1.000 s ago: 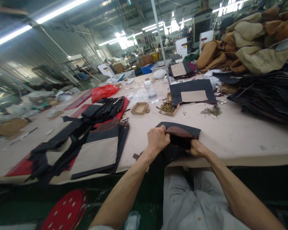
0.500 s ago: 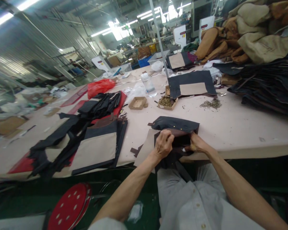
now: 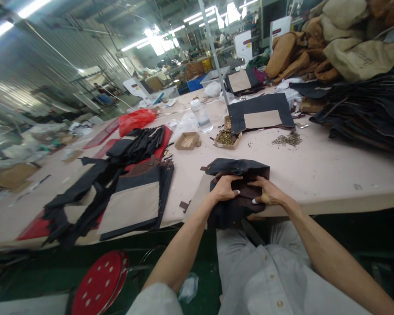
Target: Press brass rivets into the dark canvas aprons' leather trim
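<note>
A dark cloth bag (image 3: 239,166) with a brown inside lies at the table's front edge, its mouth gaping towards me. At the left of the mouth, my left hand (image 3: 226,189) has its fingers stretched inwards and the thumb apart. My right hand (image 3: 266,192) is at the right side, thumb and fingers likewise spread against the brown inside. Neither hand is closed round anything; some fingertips are hidden in the opening. Pale tips show on both thumbs. Under the bag's left side sticks out a beige panel (image 3: 197,199).
Left are stacked dark pieces with beige panels (image 3: 131,203). Beyond the bag stand small boxes of metal fittings (image 3: 226,138), a clear bottle (image 3: 202,117) and loose metal rings (image 3: 287,139). A dark stack (image 3: 364,111) lies right; a red stool (image 3: 98,282) is below left.
Both hands have shifted from gripping the bag's edges to spread fingers inside its mouth. The mouth now gapes wider, and the upper flap is more crumpled.
</note>
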`<state>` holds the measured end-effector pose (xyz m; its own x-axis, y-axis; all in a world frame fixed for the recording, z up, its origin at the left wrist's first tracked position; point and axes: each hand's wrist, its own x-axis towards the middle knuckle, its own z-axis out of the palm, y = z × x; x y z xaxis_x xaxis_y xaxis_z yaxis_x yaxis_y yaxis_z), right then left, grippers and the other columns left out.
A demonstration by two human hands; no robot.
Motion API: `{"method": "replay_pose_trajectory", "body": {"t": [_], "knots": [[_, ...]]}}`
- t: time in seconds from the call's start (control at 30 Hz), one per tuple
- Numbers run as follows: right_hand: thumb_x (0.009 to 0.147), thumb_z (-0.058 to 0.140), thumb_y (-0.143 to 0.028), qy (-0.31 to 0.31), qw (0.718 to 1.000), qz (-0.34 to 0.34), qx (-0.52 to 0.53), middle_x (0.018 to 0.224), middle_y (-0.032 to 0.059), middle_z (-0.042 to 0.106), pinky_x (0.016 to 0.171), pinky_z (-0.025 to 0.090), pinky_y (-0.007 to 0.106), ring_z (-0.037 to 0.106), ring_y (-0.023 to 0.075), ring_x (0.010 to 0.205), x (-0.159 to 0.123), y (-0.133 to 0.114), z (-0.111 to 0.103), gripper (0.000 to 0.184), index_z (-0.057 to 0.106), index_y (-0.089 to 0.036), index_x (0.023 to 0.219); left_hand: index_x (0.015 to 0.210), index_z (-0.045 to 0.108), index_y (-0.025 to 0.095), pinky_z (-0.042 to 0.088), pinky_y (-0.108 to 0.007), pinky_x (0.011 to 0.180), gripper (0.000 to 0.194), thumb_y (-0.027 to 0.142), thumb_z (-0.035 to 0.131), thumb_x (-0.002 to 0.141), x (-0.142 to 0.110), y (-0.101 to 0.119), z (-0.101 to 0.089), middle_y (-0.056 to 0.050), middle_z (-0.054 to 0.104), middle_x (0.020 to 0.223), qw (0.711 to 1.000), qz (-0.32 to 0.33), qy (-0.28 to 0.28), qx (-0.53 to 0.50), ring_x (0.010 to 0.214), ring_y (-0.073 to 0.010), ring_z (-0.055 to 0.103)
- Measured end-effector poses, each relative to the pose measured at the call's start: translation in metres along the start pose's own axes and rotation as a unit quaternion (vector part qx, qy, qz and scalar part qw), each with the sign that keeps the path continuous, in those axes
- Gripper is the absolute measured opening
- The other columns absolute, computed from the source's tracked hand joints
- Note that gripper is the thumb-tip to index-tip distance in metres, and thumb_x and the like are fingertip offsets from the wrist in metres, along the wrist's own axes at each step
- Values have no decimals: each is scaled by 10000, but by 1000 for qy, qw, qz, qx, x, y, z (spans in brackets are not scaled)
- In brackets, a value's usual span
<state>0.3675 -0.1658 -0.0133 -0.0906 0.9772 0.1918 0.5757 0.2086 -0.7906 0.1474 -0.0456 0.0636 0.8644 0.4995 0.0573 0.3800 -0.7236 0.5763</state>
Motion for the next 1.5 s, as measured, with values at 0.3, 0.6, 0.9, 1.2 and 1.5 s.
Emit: {"method": "replay_pose_trajectory", "body": {"t": [0.3,0.6,0.9,1.2,1.5], "knots": [[700,672,-171,62,997,-5,54,1319,110,631,1071,460,482,595,319,1205,-5,10,10,470,747,-192,1164,1083,778,189,515,-377,1006,468,51,623,664,-10,-13,19,-69,753,1134,998,-33,26,-41,1103,-265,675],[738,648,-168,89,988,48,117,1446,105,557,1160,381,514,513,298,1345,1,6,10,957,267,-242,1613,1516,420,146,533,-395,1029,931,19,597,611,0,-16,27,-127,559,1451,995,-47,67,-58,1278,-273,575],[762,682,-239,93,975,158,125,964,52,752,785,548,338,679,212,836,40,15,-12,907,285,-169,1575,1227,606,176,485,-409,979,339,164,552,892,14,28,-11,-133,627,1132,943,-82,162,279,1105,-274,583],[725,682,-335,314,932,170,-64,926,98,694,863,503,425,628,281,911,29,14,-4,376,631,-174,1061,1171,656,246,463,-308,837,319,159,432,960,22,24,-26,-79,663,1057,929,-230,120,265,969,-207,634],[806,550,-368,224,968,35,109,913,57,703,756,492,318,621,233,838,67,13,-31,339,720,-166,1020,1044,737,235,506,-323,829,245,305,562,888,45,44,-76,-107,736,968,919,-246,87,295,953,-256,690]]}}
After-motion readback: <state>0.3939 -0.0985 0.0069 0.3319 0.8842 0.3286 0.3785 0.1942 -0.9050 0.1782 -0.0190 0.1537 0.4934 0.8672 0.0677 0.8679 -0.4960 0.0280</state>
